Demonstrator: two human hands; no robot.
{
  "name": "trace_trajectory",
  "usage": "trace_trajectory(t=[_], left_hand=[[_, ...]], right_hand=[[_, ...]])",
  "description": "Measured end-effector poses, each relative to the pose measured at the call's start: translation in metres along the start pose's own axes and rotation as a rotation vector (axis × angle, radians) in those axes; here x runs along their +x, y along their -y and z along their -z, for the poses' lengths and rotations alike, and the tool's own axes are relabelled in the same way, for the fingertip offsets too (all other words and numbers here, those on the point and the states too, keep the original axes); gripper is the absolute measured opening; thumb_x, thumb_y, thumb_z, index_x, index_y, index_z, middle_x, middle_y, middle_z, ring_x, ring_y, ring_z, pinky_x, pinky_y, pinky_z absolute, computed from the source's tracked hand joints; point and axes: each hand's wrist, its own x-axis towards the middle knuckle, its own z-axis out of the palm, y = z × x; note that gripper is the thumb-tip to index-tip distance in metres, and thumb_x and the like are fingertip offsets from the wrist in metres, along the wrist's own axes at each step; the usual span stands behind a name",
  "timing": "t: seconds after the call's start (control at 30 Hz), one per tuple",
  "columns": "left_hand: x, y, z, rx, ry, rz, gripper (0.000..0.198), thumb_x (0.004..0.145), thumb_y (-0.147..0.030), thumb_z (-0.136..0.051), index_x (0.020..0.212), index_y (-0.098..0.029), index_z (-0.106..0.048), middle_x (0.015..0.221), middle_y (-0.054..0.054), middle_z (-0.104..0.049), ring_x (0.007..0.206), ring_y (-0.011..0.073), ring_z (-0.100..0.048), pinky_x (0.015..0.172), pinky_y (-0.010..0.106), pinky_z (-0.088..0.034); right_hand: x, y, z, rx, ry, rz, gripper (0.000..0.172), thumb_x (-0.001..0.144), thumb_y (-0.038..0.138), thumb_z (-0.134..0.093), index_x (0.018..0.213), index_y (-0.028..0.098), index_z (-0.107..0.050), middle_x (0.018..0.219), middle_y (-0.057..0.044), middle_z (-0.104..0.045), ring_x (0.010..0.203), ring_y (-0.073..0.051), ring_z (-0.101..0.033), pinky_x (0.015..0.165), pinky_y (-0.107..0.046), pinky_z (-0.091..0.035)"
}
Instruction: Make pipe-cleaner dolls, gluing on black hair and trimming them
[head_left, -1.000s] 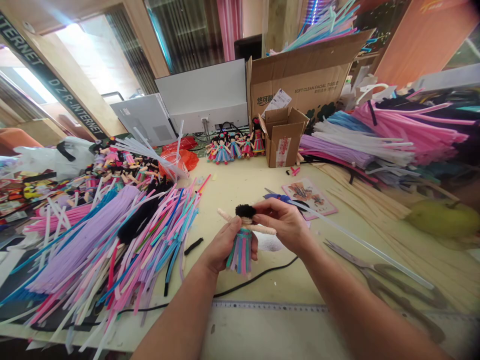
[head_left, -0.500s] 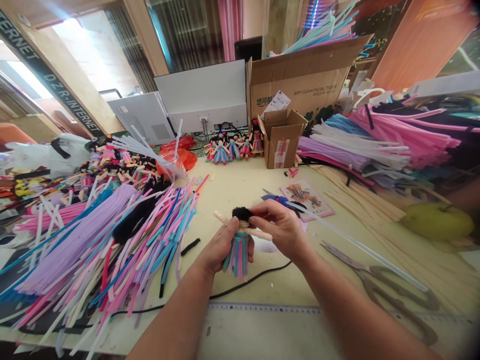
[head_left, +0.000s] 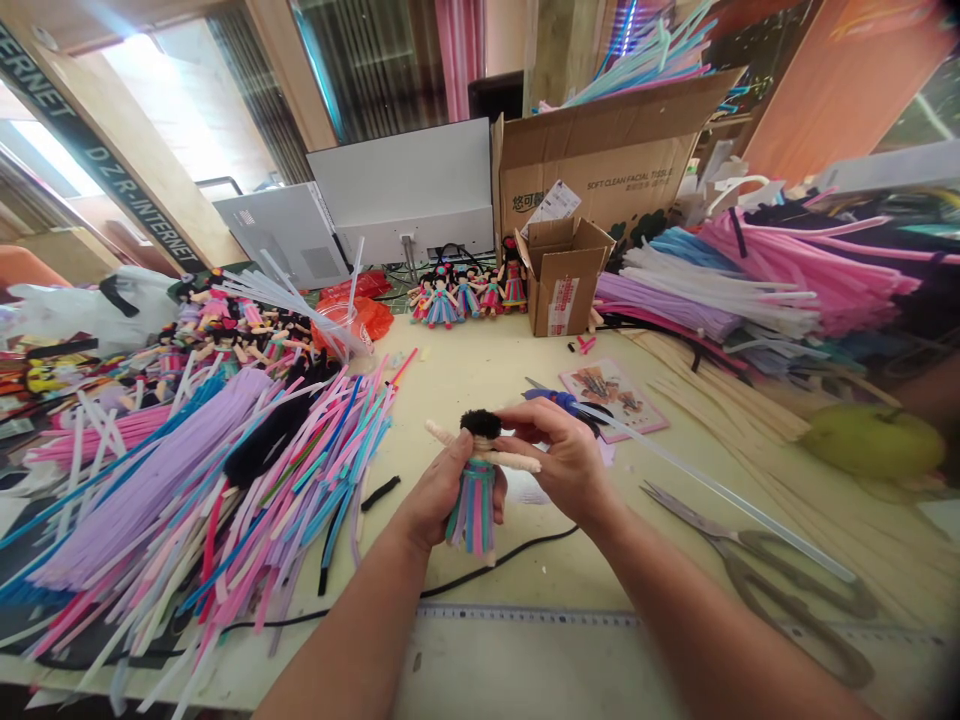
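A small pipe-cleaner doll (head_left: 474, 505) is held upright over the middle of the table. It has fuzzy black hair, cream arms stretched to both sides and a skirt of blue, pink and purple strips. My left hand (head_left: 442, 490) is closed around its body, thumb near the neck and fingertips showing behind the skirt. With bent fingers my right hand (head_left: 562, 450) pinches the doll at the right of its head, just above the cream arm; the exact spot is hidden by the fingers.
Large scissors (head_left: 750, 560) lie right of my right forearm, near a clear glue stick (head_left: 712, 475). Loose pipe cleaners (head_left: 165, 480) cover the left side. Finished dolls (head_left: 465, 290) stand at the back by a small cardboard box (head_left: 566, 280). A ruler (head_left: 525, 614) lies in front.
My right hand's fingers have shifted slightly at the doll's head, and more of the right cream arm shows. The doll has moved slightly left and up.
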Motion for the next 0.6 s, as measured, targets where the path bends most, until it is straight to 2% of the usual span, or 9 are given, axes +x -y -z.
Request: trace_trajectory(t=[0.27, 0.47, 0.6], left_hand=[[-0.0015, -0.0013, -0.0001, 0.041, 0.004, -0.002, 0.068, 0.082, -0.073, -0.042, 0.067, -0.010, -0.063, 0.054, 0.007, -0.060, 0.044, 0.0148, -0.057, 0.043, 0.024, -0.046], [-0.0012, -0.0009, -0.0017, 0.074, 0.007, -0.065, 0.063, 0.087, -0.068, -0.041, 0.072, -0.010, -0.062, 0.057, 0.008, -0.062, 0.045, 0.0149, -0.058, 0.044, 0.025, -0.047], [-0.0011, -0.0028, -0.0062, 0.057, -0.049, -0.057, 0.060, 0.083, -0.070, -0.046, 0.077, -0.012, -0.061, 0.057, 0.005, -0.062, 0.043, 0.0146, -0.058, 0.043, 0.025, -0.048]], right_hand=[[-0.0003, 0.0028, 0.0028, -0.079, 0.017, 0.039, 0.011, 0.085, 0.026, -0.068, 0.095, 0.025, -0.073, 0.085, -0.001, -0.065, 0.070, -0.014, -0.060, 0.062, -0.026, -0.048], [-0.0017, 0.0037, 0.0021, -0.111, 0.015, 0.058, 0.013, 0.086, 0.025, -0.067, 0.097, 0.025, -0.073, 0.087, -0.002, -0.066, 0.074, -0.014, -0.062, 0.066, -0.026, -0.049], [-0.0017, 0.0018, 0.0011, -0.089, -0.019, 0.062, 0.013, 0.084, 0.022, -0.068, 0.097, 0.024, -0.072, 0.086, -0.001, -0.063, 0.067, -0.011, -0.058, 0.064, -0.025, -0.048]])
